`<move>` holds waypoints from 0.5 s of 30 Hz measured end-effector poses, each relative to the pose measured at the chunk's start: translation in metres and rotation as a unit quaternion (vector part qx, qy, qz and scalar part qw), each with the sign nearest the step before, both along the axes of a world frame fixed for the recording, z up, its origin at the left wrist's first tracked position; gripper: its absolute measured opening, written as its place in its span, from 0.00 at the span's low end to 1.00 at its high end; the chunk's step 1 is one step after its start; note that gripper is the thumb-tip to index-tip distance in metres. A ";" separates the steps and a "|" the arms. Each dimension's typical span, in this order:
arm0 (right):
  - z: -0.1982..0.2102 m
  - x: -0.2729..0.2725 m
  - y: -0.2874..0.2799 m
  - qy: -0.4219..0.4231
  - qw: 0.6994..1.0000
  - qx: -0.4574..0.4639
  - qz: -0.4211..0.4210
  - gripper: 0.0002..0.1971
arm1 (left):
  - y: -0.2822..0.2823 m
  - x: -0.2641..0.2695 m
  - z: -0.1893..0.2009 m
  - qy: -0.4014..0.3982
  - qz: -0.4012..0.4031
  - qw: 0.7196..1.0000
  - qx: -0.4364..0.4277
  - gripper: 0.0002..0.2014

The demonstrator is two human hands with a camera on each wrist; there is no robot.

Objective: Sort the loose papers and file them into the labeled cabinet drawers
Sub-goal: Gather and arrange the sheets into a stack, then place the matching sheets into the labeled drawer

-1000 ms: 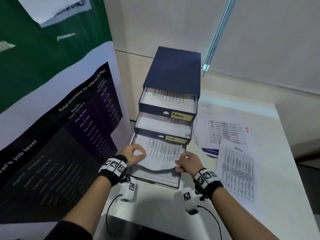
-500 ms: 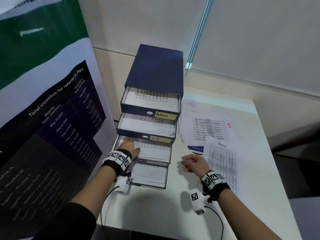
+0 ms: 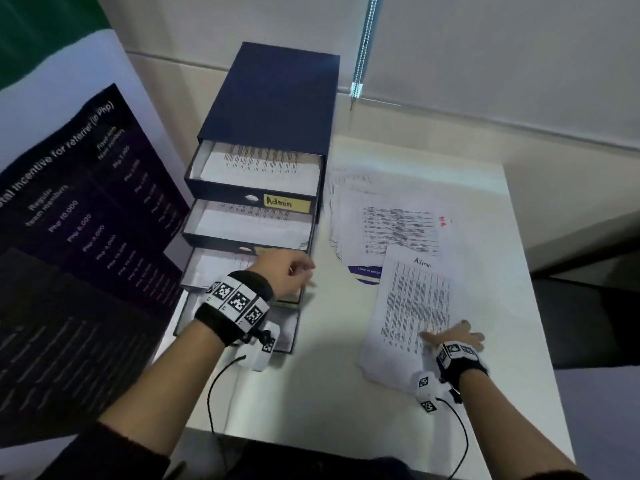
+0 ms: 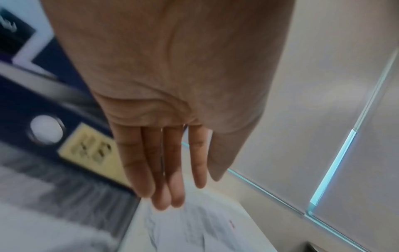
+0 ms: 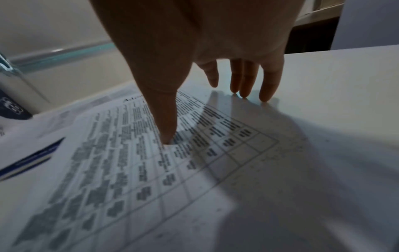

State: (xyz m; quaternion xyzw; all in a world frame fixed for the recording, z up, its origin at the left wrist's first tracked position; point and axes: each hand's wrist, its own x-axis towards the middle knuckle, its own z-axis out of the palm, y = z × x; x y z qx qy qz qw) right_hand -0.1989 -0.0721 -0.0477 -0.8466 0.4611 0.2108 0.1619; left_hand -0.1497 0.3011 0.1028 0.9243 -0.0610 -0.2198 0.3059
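Note:
A dark blue drawer cabinet (image 3: 273,98) stands at the back left of the white table (image 3: 329,393), its drawers pulled out stepwise with papers inside. The top drawer carries a yellow "Admin" label (image 3: 286,203). My left hand (image 3: 294,275) hovers over the third drawer (image 3: 214,268), fingers straight and holding nothing; in the left wrist view the fingers (image 4: 164,170) hang beside the "HR" label (image 4: 90,146). My right hand (image 3: 453,337) rests spread on a printed sheet headed "Admin" (image 3: 412,306), thumb (image 5: 166,119) pressing the sheet (image 5: 129,170), fingertips on the table.
A loose pile of printed papers (image 3: 391,223) lies right of the cabinet, under the top end of the "Admin" sheet. A large poster board (image 3: 79,220) stands close along the left. A wall and window blind run behind; the table's right edge (image 3: 533,306) drops off.
Both hands let go of the paper laid in the third drawer. The right hand moved right and down onto the "Admin" sheet. The left hand shifted right across the third drawer.

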 end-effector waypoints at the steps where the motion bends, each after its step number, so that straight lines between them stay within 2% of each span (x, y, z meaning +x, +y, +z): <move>1: -0.003 -0.001 -0.006 -0.004 1.000 -0.005 0.004 0.53 | -0.019 0.003 -0.009 0.010 -0.010 1.000 -0.025 0.10; 4: -0.006 0.003 -0.023 -0.048 0.998 0.031 0.022 0.55 | -0.071 0.012 -0.059 0.100 -0.008 0.993 -0.059 0.11; 6: -0.006 0.004 -0.031 -0.076 0.994 0.067 0.042 0.50 | -0.100 0.019 -0.094 0.161 0.031 0.985 -0.057 0.18; 8: -0.007 0.002 -0.038 -0.095 0.990 0.061 0.085 0.34 | -0.123 0.024 -0.117 0.199 0.066 0.977 -0.022 0.25; 10: -0.004 0.000 -0.042 -0.125 0.983 0.062 0.118 0.11 | -0.140 0.024 -0.142 0.239 0.099 0.966 -0.010 0.28; 13: -0.007 0.002 -0.052 -0.157 0.974 0.098 0.132 0.23 | -0.162 0.021 -0.173 0.303 0.140 0.939 -0.085 0.29; 15: -0.009 0.005 -0.062 -0.150 0.977 0.128 0.084 0.19 | -0.170 0.026 -0.193 0.297 0.152 0.939 -0.089 0.24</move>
